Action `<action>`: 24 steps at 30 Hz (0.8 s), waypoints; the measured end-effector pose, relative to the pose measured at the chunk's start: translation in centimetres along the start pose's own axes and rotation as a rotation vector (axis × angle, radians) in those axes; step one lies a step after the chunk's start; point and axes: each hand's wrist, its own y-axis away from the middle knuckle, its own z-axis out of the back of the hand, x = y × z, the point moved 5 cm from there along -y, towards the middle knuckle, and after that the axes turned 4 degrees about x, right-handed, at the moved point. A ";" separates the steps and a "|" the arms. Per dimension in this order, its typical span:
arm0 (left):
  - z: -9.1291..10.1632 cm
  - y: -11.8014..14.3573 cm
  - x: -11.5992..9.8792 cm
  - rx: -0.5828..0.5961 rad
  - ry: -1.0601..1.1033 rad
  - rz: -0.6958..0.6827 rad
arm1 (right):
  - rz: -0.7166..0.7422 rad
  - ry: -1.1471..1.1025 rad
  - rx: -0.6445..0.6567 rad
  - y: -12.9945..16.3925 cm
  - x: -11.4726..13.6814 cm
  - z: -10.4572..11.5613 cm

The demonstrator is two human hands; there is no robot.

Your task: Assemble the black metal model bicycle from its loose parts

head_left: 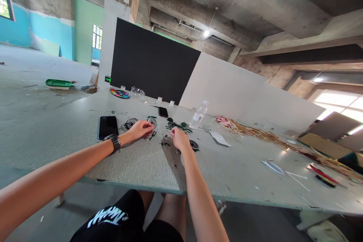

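My left hand [141, 129] is over the table with its fingers drawn together; whatever they pinch is too small to make out. Beside it lie two small black spoked wheels [131, 123] and a small dark green part [153, 135]. My right hand [179, 138] is closed, thumb against fingers, and its contents, if any, are hidden. A green miniature bicycle frame [185, 129] lies just beyond it. Another spoked wheel [194, 145] rests at its right side. Between the hands are a small clear plastic piece [167, 138] and tiny dark parts [165, 144].
A phone [107, 127] lies by my left wrist, another phone [163, 112] farther back. A clear bottle [199, 115] and a paper sheet [219, 138] are to the right. A paint palette [119, 93] sits at the back left, before a black panel [153, 60]. Straw-like strips [255, 133] line the far edge.
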 end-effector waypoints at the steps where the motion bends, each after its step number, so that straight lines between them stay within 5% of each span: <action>1: 0.0 0.1 -0.1 0.004 -0.001 0.001 | 0.010 -0.010 0.002 -0.1 0.0 -0.1; 16: 0.0 -0.4 0.3 0.035 -0.057 -0.092 | 0.139 -0.129 -0.017 -0.2 1.5 -0.3; 24: -0.2 -0.2 -0.2 0.094 -0.256 -0.161 | 0.151 -0.111 0.034 0.0 1.9 -0.2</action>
